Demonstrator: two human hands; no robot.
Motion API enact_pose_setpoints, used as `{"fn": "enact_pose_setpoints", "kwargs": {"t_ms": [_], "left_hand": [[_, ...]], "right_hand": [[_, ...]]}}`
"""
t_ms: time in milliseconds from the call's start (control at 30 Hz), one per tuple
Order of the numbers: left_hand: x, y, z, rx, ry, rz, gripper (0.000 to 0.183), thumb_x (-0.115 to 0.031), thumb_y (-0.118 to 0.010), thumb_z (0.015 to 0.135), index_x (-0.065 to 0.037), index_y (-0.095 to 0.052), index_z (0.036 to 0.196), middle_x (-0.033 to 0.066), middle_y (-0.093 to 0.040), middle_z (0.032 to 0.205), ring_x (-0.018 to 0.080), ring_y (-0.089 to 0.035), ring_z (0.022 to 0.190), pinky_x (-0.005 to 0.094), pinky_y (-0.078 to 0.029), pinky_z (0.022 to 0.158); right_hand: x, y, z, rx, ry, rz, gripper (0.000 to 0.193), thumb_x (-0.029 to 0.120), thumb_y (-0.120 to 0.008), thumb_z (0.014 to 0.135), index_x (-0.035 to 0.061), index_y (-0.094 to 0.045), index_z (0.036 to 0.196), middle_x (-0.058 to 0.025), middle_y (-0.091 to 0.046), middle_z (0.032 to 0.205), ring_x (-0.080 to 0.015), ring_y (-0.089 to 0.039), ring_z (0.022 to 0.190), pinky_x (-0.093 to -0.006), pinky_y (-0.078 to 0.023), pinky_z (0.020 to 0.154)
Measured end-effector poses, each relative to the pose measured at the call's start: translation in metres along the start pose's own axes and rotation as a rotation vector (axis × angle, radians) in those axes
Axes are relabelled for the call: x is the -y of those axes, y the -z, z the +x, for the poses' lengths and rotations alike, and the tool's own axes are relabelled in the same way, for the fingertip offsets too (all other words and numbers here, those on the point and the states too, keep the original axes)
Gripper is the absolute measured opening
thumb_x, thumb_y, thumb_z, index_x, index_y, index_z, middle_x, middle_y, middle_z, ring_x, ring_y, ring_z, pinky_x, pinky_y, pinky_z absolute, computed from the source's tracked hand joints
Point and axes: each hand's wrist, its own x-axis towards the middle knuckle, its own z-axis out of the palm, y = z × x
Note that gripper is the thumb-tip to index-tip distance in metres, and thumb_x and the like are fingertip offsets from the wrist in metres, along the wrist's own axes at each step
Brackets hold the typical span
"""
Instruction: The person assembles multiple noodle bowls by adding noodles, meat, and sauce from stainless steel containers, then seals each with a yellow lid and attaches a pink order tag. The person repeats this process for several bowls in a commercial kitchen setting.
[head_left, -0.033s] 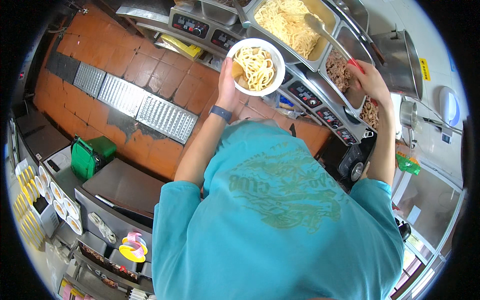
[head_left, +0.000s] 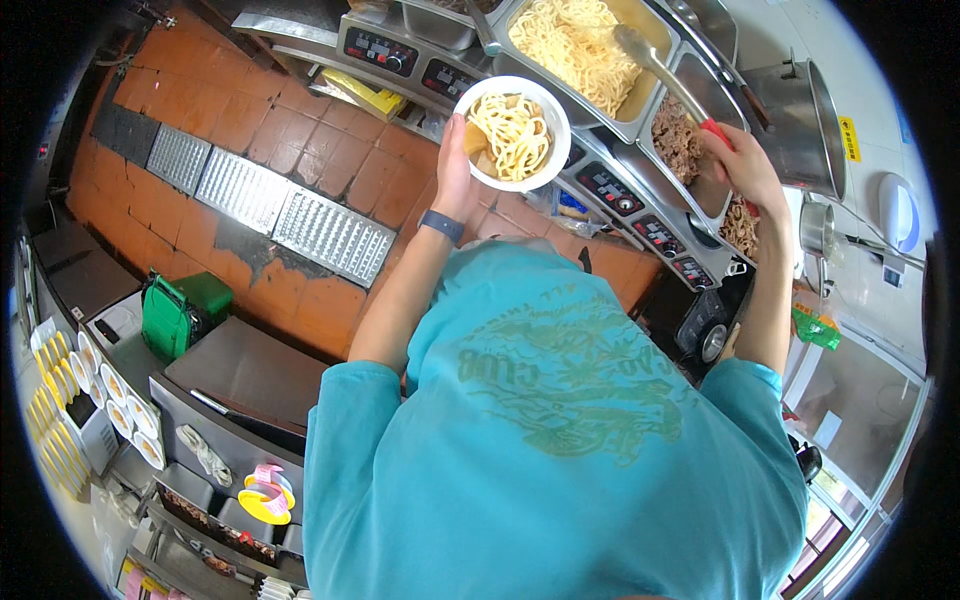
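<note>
My left hand [head_left: 458, 175] holds a white round bowl [head_left: 477, 176] from its left side, over the floor just in front of the counter. Thick pale noodles [head_left: 512, 130] and light brown chunks fill the bowl. In my right hand [head_left: 745, 168] is a long metal utensil [head_left: 672, 82] with a red handle; whether it is a spoon or tongs I cannot tell. Its rounded tip is over the right side of a steel pan [head_left: 655, 30] heaped with yellow noodles [head_left: 570, 50]. Beneath the utensil's handle and my right hand, another pan holds shredded brown meat [head_left: 677, 140].
Control panels [head_left: 610, 188] line the counter's front. A tall steel pot [head_left: 795, 125] stands beyond the meat pan. Metal drain grates [head_left: 290, 215] run across the tiled floor. At the left are a green bin [head_left: 185, 310] and stacked white-and-yellow containers [head_left: 115, 395].
The utensil's tip and my right hand have shifted very slightly to the right. The bowl and my left hand stay in place.
</note>
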Motion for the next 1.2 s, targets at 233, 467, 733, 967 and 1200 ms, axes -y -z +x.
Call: {"fn": "enact_pose_setpoints", "kwargs": {"t_ms": [233,467,733,967,1200], "left_hand": [[-0.003,-0.005,0.005,-0.012,0.002,-0.003,0.060,-0.049,-0.033,0.106,-0.003,-0.039,0.145,0.0104,-0.051,0.144,0.0213,-0.051,0.130,0.0361,-0.040,0.109],[-0.001,-0.003,0.009,-0.004,0.014,-0.096,0.056,-0.045,-0.044,0.105,-0.004,-0.041,0.142,0.0087,-0.051,0.139,0.0185,-0.050,0.127,0.0342,-0.039,0.108],[-0.007,-0.010,0.005,-0.024,-0.002,-0.077,0.054,-0.044,-0.044,0.105,-0.004,-0.042,0.141,0.0083,-0.052,0.138,0.0177,-0.050,0.127,0.0336,-0.039,0.108],[-0.013,-0.017,0.003,-0.028,0.012,-0.071,0.053,-0.045,-0.043,0.105,-0.006,-0.041,0.141,0.0077,-0.053,0.138,0.0176,-0.051,0.127,0.0337,-0.041,0.107],[-0.012,-0.012,-0.002,0.001,0.038,-0.132,0.054,-0.046,-0.042,0.105,-0.007,-0.039,0.143,0.0074,-0.052,0.139,0.0179,-0.051,0.128,0.0343,-0.042,0.107]], "right_hand": [[-0.001,0.027,-0.044,-0.055,-0.010,0.239,0.033,0.036,-0.053,0.104,0.0045,-0.061,0.095,0.0046,-0.047,0.055,-0.0021,-0.038,0.042,-0.0205,-0.028,0.040],[0.005,0.046,-0.065,-0.198,0.030,0.266,0.034,0.038,-0.051,0.104,0.0058,-0.059,0.095,0.0076,-0.044,0.057,0.0009,-0.033,0.042,-0.0172,-0.023,0.039],[0.017,0.079,-0.089,-0.459,0.113,0.153,0.036,0.040,-0.051,0.104,0.0053,-0.060,0.099,0.0090,-0.042,0.054,0.0006,-0.028,0.039,-0.0172,-0.018,0.036],[0.034,0.093,-0.125,-0.420,0.089,0.168,0.037,0.039,-0.051,0.104,0.0028,-0.060,0.102,0.0085,-0.042,0.055,0.0000,-0.030,0.040,-0.0177,-0.020,0.039],[0.048,0.023,-0.128,-0.098,-0.008,0.150,0.034,0.038,-0.061,0.099,0.0048,-0.063,0.109,0.0075,-0.044,0.057,-0.0009,-0.040,0.046,-0.0193,-0.027,0.041]]}}
